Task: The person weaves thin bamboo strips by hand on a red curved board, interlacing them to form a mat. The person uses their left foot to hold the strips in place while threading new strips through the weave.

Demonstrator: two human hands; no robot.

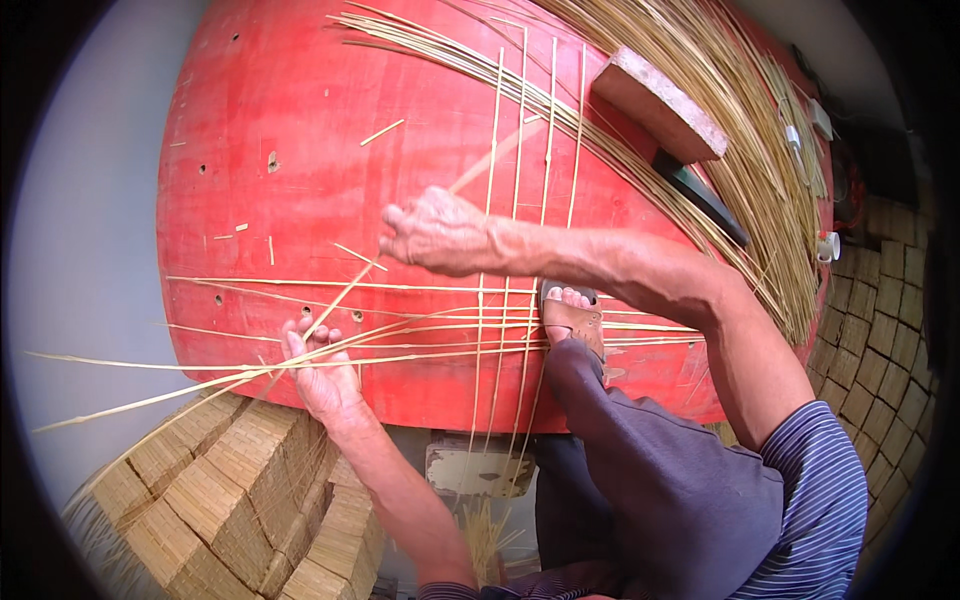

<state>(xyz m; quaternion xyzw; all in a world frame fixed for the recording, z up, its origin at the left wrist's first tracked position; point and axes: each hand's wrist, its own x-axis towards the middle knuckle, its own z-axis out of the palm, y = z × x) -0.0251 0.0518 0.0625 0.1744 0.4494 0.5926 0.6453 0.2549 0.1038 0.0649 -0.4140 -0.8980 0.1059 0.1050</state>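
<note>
Near the middle of the red board (300,150), my right hand (440,228) is closed on a thin bamboo strip (350,287) that slants down toward my left hand. My left hand (320,372), at the board's lower-left edge, has its fingers curled around that strip and beside several crossing strips (130,400). A loose grid of strips (546,158) lies on the board, upright ones crossing horizontal ones. My sandalled foot (570,318) rests on the grid at lower middle, partly behind my right forearm.
A long bundle of strips (770,230) fills the board's right side, with a brick (658,105) and a dark flat bar (700,200) on it. A white cup (828,246) sits at the right edge. Stacked bamboo blocks (230,490) stand at lower left, more (870,350) at right.
</note>
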